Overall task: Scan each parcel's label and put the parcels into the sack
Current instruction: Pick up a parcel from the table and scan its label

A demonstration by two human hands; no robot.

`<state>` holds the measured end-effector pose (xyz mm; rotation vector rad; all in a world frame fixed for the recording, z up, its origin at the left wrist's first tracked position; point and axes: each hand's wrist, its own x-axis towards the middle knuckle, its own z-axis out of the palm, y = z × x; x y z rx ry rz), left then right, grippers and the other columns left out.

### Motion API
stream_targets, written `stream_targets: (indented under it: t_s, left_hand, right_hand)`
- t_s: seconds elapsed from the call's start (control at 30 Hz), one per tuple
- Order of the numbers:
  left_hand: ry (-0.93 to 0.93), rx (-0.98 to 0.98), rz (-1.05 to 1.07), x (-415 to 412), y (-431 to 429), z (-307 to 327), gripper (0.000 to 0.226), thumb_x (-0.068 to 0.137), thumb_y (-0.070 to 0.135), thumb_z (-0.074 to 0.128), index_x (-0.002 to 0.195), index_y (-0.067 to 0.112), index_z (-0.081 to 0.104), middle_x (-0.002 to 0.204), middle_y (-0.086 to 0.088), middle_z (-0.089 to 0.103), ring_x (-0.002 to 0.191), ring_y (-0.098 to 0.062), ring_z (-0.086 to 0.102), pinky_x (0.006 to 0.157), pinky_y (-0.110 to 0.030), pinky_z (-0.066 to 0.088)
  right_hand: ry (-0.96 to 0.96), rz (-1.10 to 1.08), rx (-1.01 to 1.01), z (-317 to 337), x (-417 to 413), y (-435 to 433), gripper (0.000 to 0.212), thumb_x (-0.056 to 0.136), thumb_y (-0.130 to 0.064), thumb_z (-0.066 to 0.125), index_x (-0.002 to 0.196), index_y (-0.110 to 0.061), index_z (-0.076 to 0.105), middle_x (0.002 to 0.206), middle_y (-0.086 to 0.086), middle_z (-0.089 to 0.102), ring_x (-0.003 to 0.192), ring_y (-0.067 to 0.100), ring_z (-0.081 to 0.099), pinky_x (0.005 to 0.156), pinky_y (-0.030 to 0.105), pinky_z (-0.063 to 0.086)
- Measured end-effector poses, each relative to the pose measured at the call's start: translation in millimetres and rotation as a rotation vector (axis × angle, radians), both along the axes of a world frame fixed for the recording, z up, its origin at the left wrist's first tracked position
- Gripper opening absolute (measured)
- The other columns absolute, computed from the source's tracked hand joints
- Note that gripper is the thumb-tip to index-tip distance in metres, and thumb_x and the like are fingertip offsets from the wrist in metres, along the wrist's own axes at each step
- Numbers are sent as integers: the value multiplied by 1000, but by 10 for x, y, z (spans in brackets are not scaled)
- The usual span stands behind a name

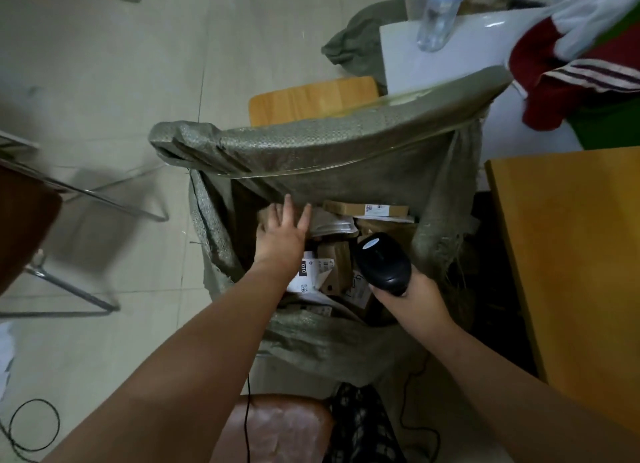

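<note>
A grey-green woven sack [311,150] stands wide open in the middle, its far rim folded over and taped. Inside lie several parcels: brown cartons [336,265], a flat carton with a white label [367,209] at the back, and a white bag with a black "010" label [306,275]. My left hand [282,232] reaches into the sack, fingers spread, resting on a brown parcel [265,216] near the far left wall; whether it grips it is unclear. My right hand [412,289] holds a black barcode scanner [382,261] over the sack's right side.
A wooden table [571,254] stands at the right. A wooden stool [311,98] and a white board [443,60] with a plastic bottle [436,15] lie beyond the sack. A metal chair frame [86,199] is at the left. A brown cushion [277,428] and cables are near me.
</note>
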<state>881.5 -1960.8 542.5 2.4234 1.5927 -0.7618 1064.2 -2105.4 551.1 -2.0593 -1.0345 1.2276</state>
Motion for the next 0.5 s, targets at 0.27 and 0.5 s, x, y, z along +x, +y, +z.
stream_targets:
  t_s: [0.27,0.5]
  left_hand:
    - [-255,10,-200,716,-460,800,54,94,24,51,143,17,28,141,-12,36,129,-33,37,95,-45,41]
    - [-396,-1,-573,1983,-926,1387,57,93,33,52,143,16,31,137,-11,39,124,-34,42,94,-46,43]
  right_hand:
    - [-19,-236,76,639,467,-315,23,81,-26,75,100,-20,62,84,-5,66,85,12,62,74,25,49]
    - [-38,-658,95,1254,1292,-1244,30,89,-23,67,78,3,56,71,23,55,59,26,51,58,36,42]
